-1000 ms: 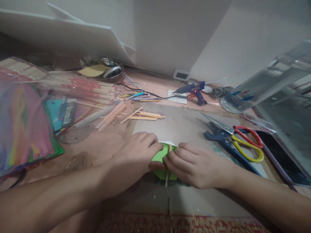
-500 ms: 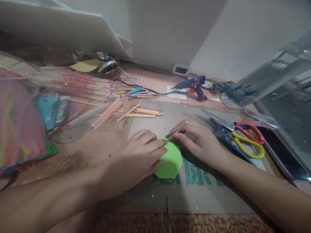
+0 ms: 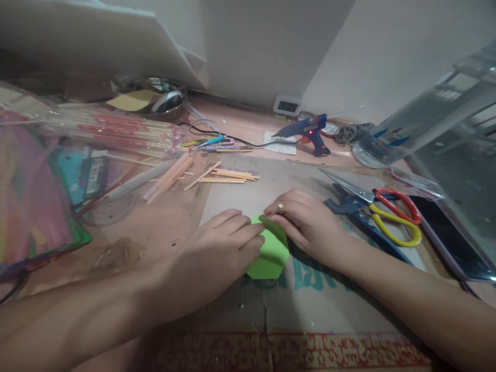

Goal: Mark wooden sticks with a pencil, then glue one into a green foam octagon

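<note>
A bright green piece of paper with cut corners (image 3: 271, 256) lies on the cardboard between my hands. My left hand (image 3: 228, 243) is closed on its left side, fingertips at the upper left edge. At the far edge my right hand (image 3: 306, 219) pinches a short wooden stick (image 3: 279, 207), whose pale end sticks up between thumb and fingers. The paper's upper edge is lifted near the right fingertips. The stick's lower end is hidden, so I cannot tell whether it touches the paper.
Cut sticks (image 3: 228, 176) lie beyond my hands. A blue glue gun (image 3: 306, 133) with a lit red light stands at the back. To the right are scissors (image 3: 395, 212), a phone (image 3: 453, 237) and a clear cylinder (image 3: 403, 124). Bagged sticks (image 3: 116, 132) and colourful strips (image 3: 31, 191) lie left.
My right hand has tipped the stick, so its end now points more toward me. The paper's upper edge has risen at the right fingertips. My left hand stays nearly in place.
</note>
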### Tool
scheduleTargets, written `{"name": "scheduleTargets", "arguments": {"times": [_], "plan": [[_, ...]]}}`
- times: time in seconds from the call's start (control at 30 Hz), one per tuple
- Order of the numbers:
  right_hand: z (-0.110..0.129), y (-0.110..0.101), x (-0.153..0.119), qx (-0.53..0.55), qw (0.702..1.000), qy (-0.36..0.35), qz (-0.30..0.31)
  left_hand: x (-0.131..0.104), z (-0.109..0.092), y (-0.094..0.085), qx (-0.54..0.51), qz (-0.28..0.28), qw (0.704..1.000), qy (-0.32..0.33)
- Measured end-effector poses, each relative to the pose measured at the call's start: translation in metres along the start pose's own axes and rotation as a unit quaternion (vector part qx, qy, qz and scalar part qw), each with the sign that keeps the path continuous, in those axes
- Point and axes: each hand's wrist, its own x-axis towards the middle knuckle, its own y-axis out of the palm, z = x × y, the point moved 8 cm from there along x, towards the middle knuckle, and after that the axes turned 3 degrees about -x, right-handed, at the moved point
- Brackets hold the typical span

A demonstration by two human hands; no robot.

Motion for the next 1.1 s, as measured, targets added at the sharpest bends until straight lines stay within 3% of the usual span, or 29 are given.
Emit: {"name": "scheduleTargets", "arguments": {"times": [0.3,0.43,0.67,0.87,1.1], "plan": [[-0.004,-0.010,-0.003,0.026,0.998,0.045,-0.032,0.001,0.006,-0.019,0.070,-0.029,0.995,-0.068],[-0.008,-0.008,-0.004,0.038,0.997,0.066,-0.028,-0.005,0.001,-0.030,0.106,-0.087,0.990,-0.026],[-0.017,-0.009,-0.004,0.084,0.989,0.113,-0.044,-0.005,0.017,-0.022,-0.011,-0.051,0.997,-0.055],[-0.016,-0.006,-0.002,0.081,0.992,0.089,-0.039,0.008,0.049,-0.044,-0.155,-0.160,0.966,-0.131],[-0.009,-0.008,0.001,0.053,0.997,0.059,0.001,0.039,0.039,-0.054,-0.190,-0.157,0.968,-0.054]]}}
